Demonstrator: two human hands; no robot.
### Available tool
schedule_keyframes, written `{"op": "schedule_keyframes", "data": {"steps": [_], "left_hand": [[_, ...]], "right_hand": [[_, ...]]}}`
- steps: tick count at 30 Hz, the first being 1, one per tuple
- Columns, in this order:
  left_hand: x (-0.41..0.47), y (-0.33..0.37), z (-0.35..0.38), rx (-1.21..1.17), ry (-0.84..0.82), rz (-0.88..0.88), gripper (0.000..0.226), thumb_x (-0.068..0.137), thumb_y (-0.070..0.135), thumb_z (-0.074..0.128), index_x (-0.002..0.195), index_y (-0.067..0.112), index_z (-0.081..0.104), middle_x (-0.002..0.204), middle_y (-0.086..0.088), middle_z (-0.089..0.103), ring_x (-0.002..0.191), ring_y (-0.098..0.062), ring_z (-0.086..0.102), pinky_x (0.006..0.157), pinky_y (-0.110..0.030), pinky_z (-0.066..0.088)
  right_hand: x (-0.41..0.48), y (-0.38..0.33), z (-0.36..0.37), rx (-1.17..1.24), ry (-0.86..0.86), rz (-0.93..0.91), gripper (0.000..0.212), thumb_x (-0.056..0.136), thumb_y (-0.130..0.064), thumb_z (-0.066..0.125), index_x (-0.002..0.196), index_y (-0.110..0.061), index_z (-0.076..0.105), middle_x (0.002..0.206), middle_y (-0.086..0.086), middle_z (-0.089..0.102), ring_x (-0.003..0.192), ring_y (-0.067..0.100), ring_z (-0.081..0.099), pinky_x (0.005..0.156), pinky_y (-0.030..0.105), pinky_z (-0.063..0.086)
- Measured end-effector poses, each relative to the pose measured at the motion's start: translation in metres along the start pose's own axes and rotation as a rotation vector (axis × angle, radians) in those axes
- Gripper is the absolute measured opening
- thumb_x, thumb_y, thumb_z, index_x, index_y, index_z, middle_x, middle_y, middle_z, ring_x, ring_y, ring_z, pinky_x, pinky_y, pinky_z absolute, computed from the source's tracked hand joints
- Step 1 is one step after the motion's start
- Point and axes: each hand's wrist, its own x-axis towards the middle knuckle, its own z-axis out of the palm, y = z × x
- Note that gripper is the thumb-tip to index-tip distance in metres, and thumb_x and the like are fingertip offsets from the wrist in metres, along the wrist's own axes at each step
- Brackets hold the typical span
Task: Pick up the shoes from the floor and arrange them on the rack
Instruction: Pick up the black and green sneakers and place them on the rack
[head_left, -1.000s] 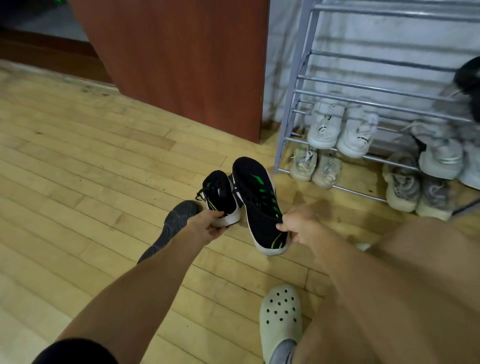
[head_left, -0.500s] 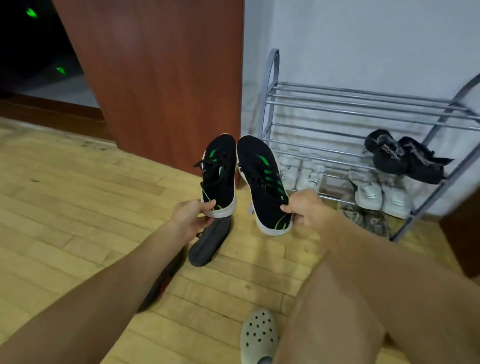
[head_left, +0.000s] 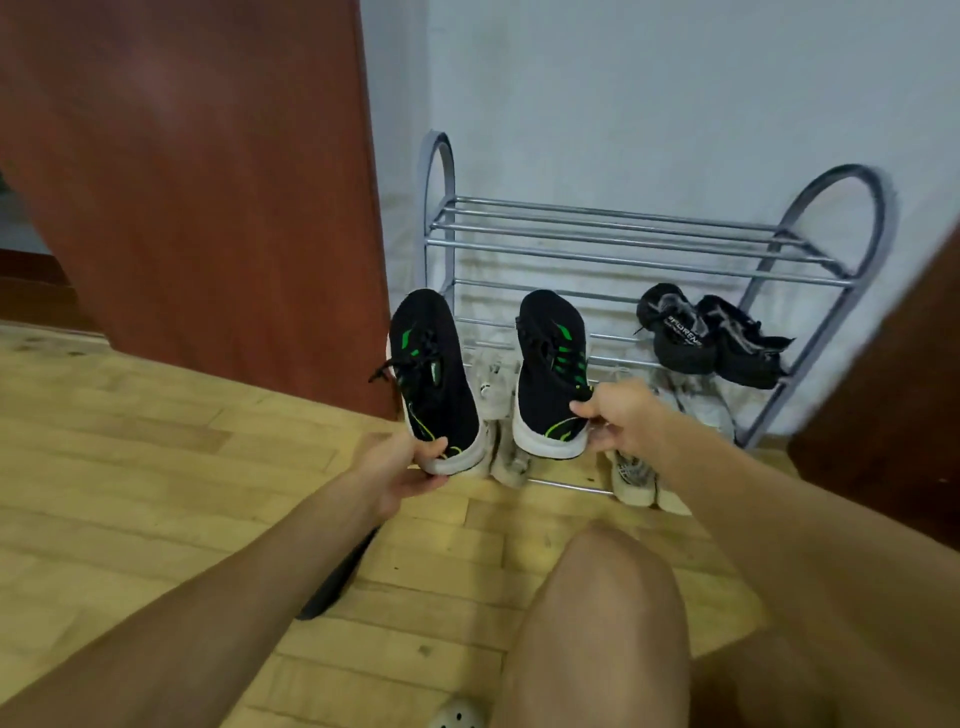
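Note:
I hold a pair of black sneakers with green marks and white soles, toes up, in front of the metal shoe rack (head_left: 613, 228). My left hand (head_left: 400, 467) grips the heel of the left sneaker (head_left: 434, 379). My right hand (head_left: 621, 415) grips the heel of the right sneaker (head_left: 550, 369). The two shoes are apart, level with the rack's lower shelves. A dark grey shoe (head_left: 332, 587) lies on the wooden floor, mostly hidden under my left forearm.
A black pair (head_left: 711, 338) sits on the rack's middle shelf at the right. Pale sneakers (head_left: 493, 384) fill the lower shelves, partly hidden behind the held shoes. A red-brown door (head_left: 208, 197) stands left of the rack, dark furniture (head_left: 893, 426) at the right. My knee (head_left: 597, 613) is in front.
Both hands have lifted the sneakers off the floor, spread them apart and carried them right, up to the rack. My view has risen toward the rack.

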Motion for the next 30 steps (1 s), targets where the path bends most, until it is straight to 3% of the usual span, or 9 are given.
{"op": "schedule_keyframes", "data": {"steps": [3,5,7,10,12,18,23,27,30], "left_hand": [[0.018,-0.014,0.010,-0.010,-0.017,-0.011,0.012,0.075,-0.007,0.072,0.082,-0.005,0.062,0.086,-0.014,0.066,0.078,-0.036,0.068,0.067,-0.038,0.062],[0.027,-0.020,0.010,-0.001,-0.015,-0.016,0.013,0.075,-0.006,0.073,0.083,-0.005,0.062,0.089,-0.016,0.066,0.077,-0.036,0.067,0.071,-0.041,0.061],[0.030,-0.025,0.007,0.003,-0.010,-0.015,0.021,0.075,-0.005,0.072,0.092,-0.010,0.063,0.096,-0.020,0.065,0.076,-0.036,0.065,0.075,-0.043,0.060],[0.026,-0.027,-0.001,0.010,-0.010,0.013,0.045,0.075,-0.003,0.073,0.116,-0.014,0.056,0.101,-0.023,0.064,0.074,-0.033,0.065,0.064,-0.035,0.058],[0.021,-0.026,-0.007,0.005,-0.005,0.043,0.050,0.075,-0.002,0.074,0.119,-0.011,0.054,0.097,-0.022,0.064,0.070,-0.030,0.067,0.060,-0.031,0.057],[0.004,-0.026,-0.010,-0.022,-0.055,0.066,0.028,0.071,0.001,0.078,0.095,0.000,0.062,0.083,-0.014,0.069,0.067,-0.027,0.070,0.059,-0.031,0.058],[0.020,0.007,0.021,-0.016,-0.029,0.118,0.030,0.072,0.002,0.078,0.093,0.000,0.057,0.085,-0.016,0.064,0.073,-0.032,0.067,0.059,-0.032,0.059],[0.054,0.040,0.050,0.023,0.007,0.175,0.025,0.071,0.000,0.078,0.077,0.005,0.055,0.071,-0.013,0.062,0.066,-0.028,0.066,0.060,-0.035,0.061],[0.084,0.065,0.073,0.058,0.007,0.186,0.022,0.073,0.001,0.078,0.076,0.003,0.056,0.075,-0.014,0.063,0.069,-0.028,0.065,0.056,-0.032,0.061]], "right_hand": [[0.028,-0.006,-0.006,0.024,-0.004,0.009,0.017,0.090,0.008,0.057,0.077,-0.003,0.052,0.072,0.011,0.059,0.054,0.024,0.059,0.058,0.043,0.052],[0.041,-0.008,-0.009,0.019,0.003,-0.007,0.009,0.088,0.007,0.059,0.090,-0.002,0.056,0.077,0.012,0.062,0.060,0.024,0.060,0.053,0.041,0.051],[0.048,-0.007,-0.010,0.015,0.013,-0.022,0.016,0.086,0.007,0.062,0.099,-0.003,0.057,0.087,0.014,0.065,0.063,0.025,0.063,0.046,0.039,0.051],[0.049,0.000,-0.007,0.015,0.008,-0.025,0.013,0.086,0.008,0.061,0.090,-0.004,0.057,0.095,0.015,0.065,0.074,0.028,0.065,0.052,0.041,0.052],[0.047,0.004,-0.002,0.045,-0.009,-0.020,0.015,0.087,0.009,0.060,0.086,-0.005,0.055,0.096,0.015,0.065,0.080,0.030,0.064,0.058,0.042,0.052],[0.031,0.008,0.005,0.071,0.027,-0.017,0.015,0.086,0.008,0.061,0.096,-0.002,0.057,0.099,0.018,0.066,0.085,0.033,0.067,0.067,0.043,0.054],[0.038,-0.006,-0.008,0.063,0.044,-0.054,0.012,0.087,0.008,0.061,0.093,-0.001,0.057,0.089,0.015,0.065,0.072,0.031,0.065,0.048,0.042,0.055],[0.065,-0.023,-0.015,0.032,0.055,-0.080,0.022,0.086,0.005,0.064,0.108,0.002,0.060,0.100,0.018,0.066,0.085,0.035,0.067,0.068,0.047,0.058],[0.093,-0.035,-0.016,0.055,0.057,-0.086,0.014,0.086,0.004,0.064,0.099,0.001,0.061,0.094,0.016,0.066,0.069,0.027,0.065,0.048,0.038,0.056]]}}
